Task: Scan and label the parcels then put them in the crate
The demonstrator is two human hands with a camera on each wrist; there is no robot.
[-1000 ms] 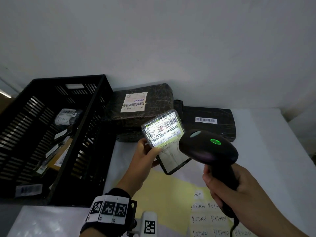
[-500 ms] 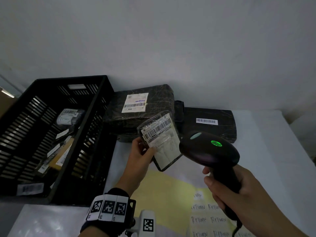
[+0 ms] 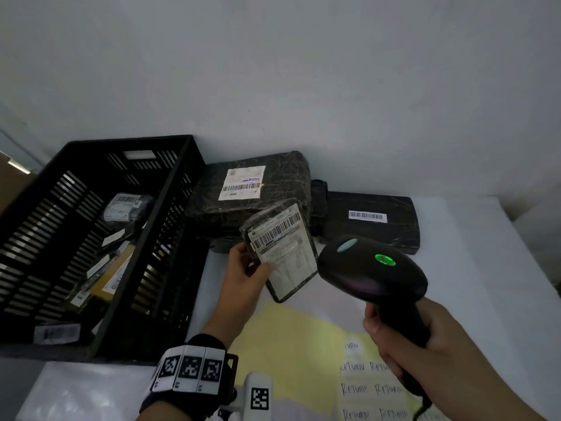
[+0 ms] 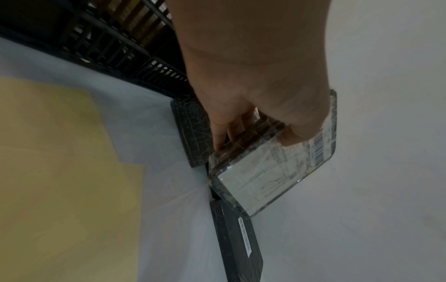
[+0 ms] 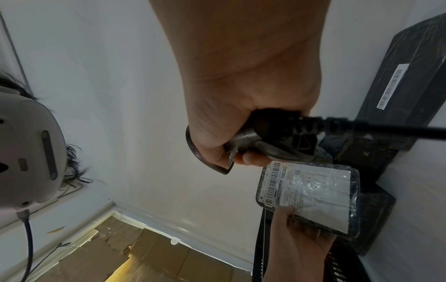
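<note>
My left hand (image 3: 243, 275) holds up a small flat parcel (image 3: 283, 253) wrapped in clear plastic, thumb on its barcode label, fingers behind; the same parcel (image 4: 272, 175) and hand (image 4: 253, 106) fill the left wrist view. My right hand (image 3: 403, 338) grips the handle of a black barcode scanner (image 3: 370, 268), whose green light is on and whose head points at the parcel. In the right wrist view the scanner handle (image 5: 270, 137) sits in my fist (image 5: 241, 118) above the parcel (image 5: 311, 194). A black slatted crate (image 3: 100, 238) stands at the left with several parcels inside.
Two dark wrapped parcels lie against the wall: a bulky one (image 3: 252, 189) beside the crate and a flat one (image 3: 370, 223) to its right. A yellow sheet (image 3: 291, 344) with handwritten RETURN labels (image 3: 370, 390) lies on the white table (image 3: 485, 284). The scanner cable (image 5: 386, 129) trails off.
The scanner's bright light on the parcel label has gone out. My left hand has drawn the parcel a little left and tilted it; the scanner has stayed nearly still.
</note>
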